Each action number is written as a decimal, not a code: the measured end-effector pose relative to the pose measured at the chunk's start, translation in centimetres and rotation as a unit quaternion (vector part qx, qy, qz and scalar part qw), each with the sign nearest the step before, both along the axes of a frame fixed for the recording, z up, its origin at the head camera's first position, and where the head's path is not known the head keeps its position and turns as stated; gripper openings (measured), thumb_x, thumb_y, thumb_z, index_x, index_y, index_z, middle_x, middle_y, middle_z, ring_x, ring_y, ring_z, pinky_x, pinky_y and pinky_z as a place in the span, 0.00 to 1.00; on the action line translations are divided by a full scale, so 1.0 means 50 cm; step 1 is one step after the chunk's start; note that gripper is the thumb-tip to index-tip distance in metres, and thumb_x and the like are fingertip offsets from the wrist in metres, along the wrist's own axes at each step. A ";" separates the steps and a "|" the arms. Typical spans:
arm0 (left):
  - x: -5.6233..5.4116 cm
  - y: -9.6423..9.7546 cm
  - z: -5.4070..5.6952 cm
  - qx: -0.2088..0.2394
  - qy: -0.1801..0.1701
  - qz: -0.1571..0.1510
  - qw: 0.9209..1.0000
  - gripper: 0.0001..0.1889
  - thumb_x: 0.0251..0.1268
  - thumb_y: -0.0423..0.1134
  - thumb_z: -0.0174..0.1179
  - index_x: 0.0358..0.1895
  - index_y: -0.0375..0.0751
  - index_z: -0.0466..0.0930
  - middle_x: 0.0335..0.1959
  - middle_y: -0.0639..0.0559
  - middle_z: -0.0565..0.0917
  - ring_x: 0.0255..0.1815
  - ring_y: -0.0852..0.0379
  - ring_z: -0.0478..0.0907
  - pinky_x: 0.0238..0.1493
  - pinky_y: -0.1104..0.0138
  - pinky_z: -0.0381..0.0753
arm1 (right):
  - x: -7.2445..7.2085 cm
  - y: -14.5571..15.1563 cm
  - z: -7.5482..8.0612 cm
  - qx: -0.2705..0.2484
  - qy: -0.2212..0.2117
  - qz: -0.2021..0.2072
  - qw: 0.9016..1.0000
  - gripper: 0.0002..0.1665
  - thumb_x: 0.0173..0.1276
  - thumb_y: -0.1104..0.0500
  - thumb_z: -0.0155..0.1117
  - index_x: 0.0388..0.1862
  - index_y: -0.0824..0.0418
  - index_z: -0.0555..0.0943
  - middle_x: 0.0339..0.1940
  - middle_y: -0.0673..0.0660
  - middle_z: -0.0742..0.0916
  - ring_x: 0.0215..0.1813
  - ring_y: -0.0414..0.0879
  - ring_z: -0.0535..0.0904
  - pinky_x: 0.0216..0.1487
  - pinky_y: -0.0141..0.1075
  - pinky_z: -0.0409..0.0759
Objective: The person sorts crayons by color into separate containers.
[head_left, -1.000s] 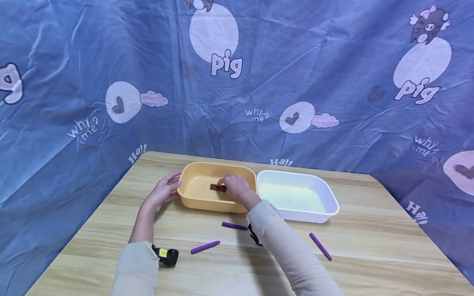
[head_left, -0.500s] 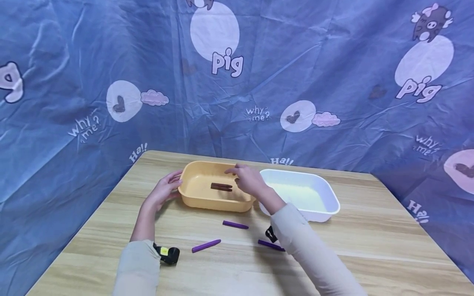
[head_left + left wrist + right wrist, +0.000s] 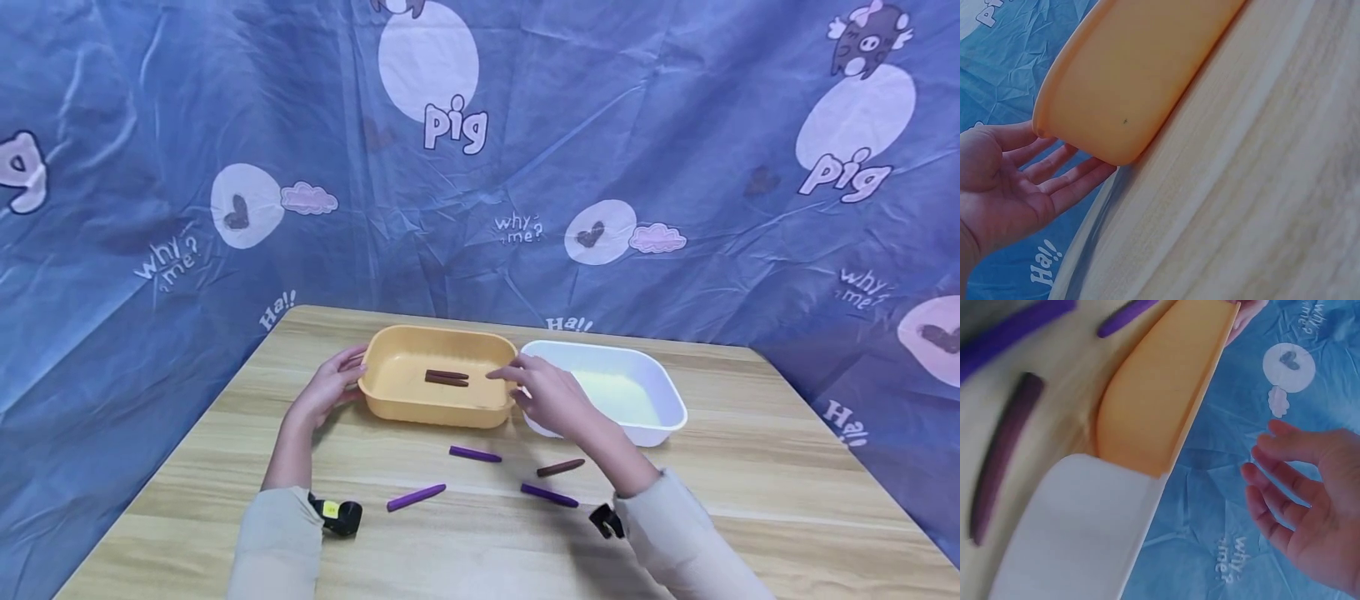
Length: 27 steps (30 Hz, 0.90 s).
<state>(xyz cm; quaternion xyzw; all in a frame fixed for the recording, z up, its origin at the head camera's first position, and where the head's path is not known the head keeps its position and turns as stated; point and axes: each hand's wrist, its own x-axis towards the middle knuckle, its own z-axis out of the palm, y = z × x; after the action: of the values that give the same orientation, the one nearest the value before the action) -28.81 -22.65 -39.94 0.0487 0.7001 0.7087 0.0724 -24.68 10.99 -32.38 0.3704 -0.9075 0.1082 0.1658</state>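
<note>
Two brown crayons [image 3: 447, 378] lie side by side on the floor of the yellow-orange box [image 3: 435, 414]. My left hand [image 3: 334, 386] rests at the box's left end, its fairly straight fingers against the outer wall and the thumb at the rim, as the left wrist view shows. Over the box's right end is my right hand [image 3: 553, 392], fingers loosely bent and apart, holding nothing. In the right wrist view that hand [image 3: 1310, 494] stands away from the boxes, and a brown crayon [image 3: 1004, 456] lies on the table.
A white box [image 3: 652, 433] stands against the yellow-orange one on the right. In front of them on the wooden table [image 3: 450, 550] lie purple crayons [image 3: 417, 497] and one brown crayon [image 3: 561, 467]. A blue printed cloth [image 3: 450, 250] hangs behind the table.
My right hand has let go of the brown crayon in the yellow-orange box and drawn back to the right. A brown crayon on the table has come into sight. My left hand has stayed put.
</note>
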 end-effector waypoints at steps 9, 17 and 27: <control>-0.001 0.004 -0.001 -0.003 0.001 0.003 1.000 0.27 0.71 0.29 0.40 0.71 0.32 0.45 0.68 0.31 0.52 0.63 0.35 0.58 0.57 0.51 0.67 | 0.059 0.092 -0.041 -0.020 -0.029 0.000 0.999 0.22 0.54 0.68 0.68 0.48 0.53 0.82 0.36 0.48 0.81 0.32 0.40 0.75 0.27 0.32 0.74; -0.001 0.004 -0.001 -0.005 0.001 0.003 1.000 0.27 0.72 0.30 0.40 0.71 0.33 0.45 0.68 0.31 0.52 0.63 0.35 0.58 0.57 0.50 0.66 | 0.075 0.151 -0.084 -0.029 -0.066 -0.002 0.997 0.21 0.52 0.67 0.69 0.47 0.55 0.82 0.36 0.49 0.82 0.32 0.40 0.75 0.30 0.34 0.75; 0.002 0.002 -0.005 -0.002 0.008 -0.005 1.000 0.28 0.72 0.30 0.40 0.71 0.32 0.43 0.68 0.30 0.51 0.64 0.34 0.56 0.58 0.49 0.64 | 0.065 0.184 -0.112 -0.044 -0.118 0.047 0.991 0.21 0.49 0.73 0.67 0.44 0.61 0.83 0.40 0.51 0.85 0.40 0.46 0.80 0.39 0.39 0.79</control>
<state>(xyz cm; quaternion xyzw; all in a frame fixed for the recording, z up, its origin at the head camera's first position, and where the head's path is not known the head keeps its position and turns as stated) -28.69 -22.53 -40.17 0.0576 0.7017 0.7066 0.0703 -21.43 20.19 -37.99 0.3893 -0.8968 0.1988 0.0687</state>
